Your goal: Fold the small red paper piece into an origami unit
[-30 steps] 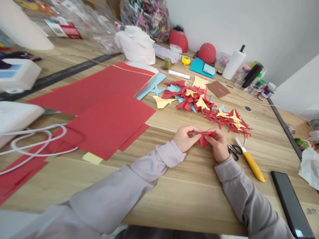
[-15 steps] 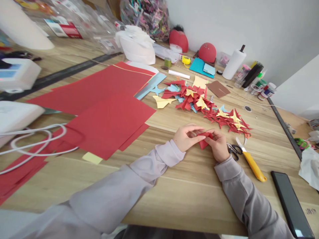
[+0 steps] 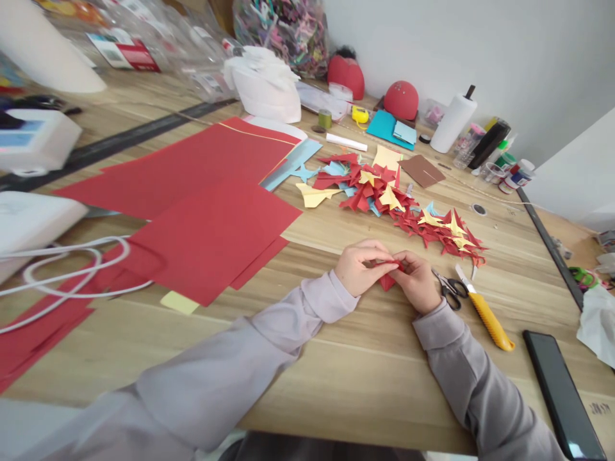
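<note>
Between my two hands is a small folded piece of red paper [image 3: 387, 282], its lower point showing beneath the fingers and the rest hidden. My left hand [image 3: 361, 267] pinches it from the left with thumb and fingers. From the right, my right hand [image 3: 417, 279] pinches the same piece, and the fingertips of both hands nearly meet. Beyond the hands lies a pile of folded red, yellow and blue paper shapes [image 3: 369, 186]. Black-handled scissors [image 3: 450, 288] rest just right of my right hand, beside a yellow-handled knife [image 3: 487, 317].
Large red paper sheets [image 3: 216, 237] cover the left of the table, with a white cable [image 3: 100, 256] across some. A black phone [image 3: 562, 390] lies at the front right. Blue folders [image 3: 384, 131], a brown card [image 3: 421, 170] and bottles [image 3: 516, 176] stand or lie farther back.
The red paper's top edge has turned down between the fingers, and less of it shows. My fingertips have come closer together; both forearms stay almost where they were.
</note>
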